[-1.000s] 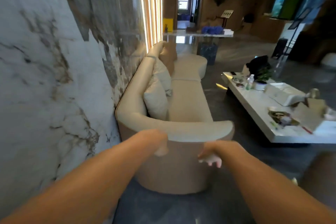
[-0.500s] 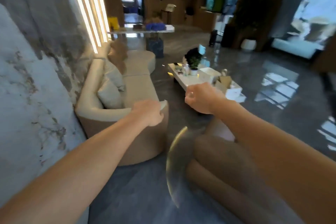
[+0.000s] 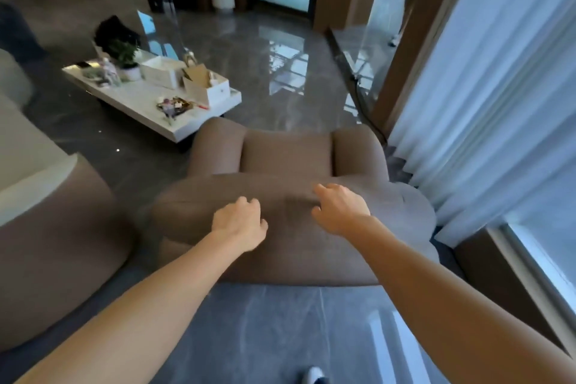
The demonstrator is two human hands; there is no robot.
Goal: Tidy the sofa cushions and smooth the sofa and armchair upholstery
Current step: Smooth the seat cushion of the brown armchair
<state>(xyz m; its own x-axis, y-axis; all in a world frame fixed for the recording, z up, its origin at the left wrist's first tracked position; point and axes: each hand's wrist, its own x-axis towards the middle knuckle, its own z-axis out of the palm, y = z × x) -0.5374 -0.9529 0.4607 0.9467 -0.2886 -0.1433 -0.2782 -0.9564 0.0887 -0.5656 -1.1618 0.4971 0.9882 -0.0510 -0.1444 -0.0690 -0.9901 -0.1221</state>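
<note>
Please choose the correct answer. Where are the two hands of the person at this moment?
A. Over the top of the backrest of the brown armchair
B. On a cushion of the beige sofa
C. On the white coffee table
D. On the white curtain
A: the left hand and the right hand are both over the backrest top of the brown armchair, seen from behind it.

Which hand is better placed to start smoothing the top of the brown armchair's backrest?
Probably the right hand: its fingers are spread at the darker rumpled patch on the armchair backrest. The left hand is curled, nearer the back edge.
</note>
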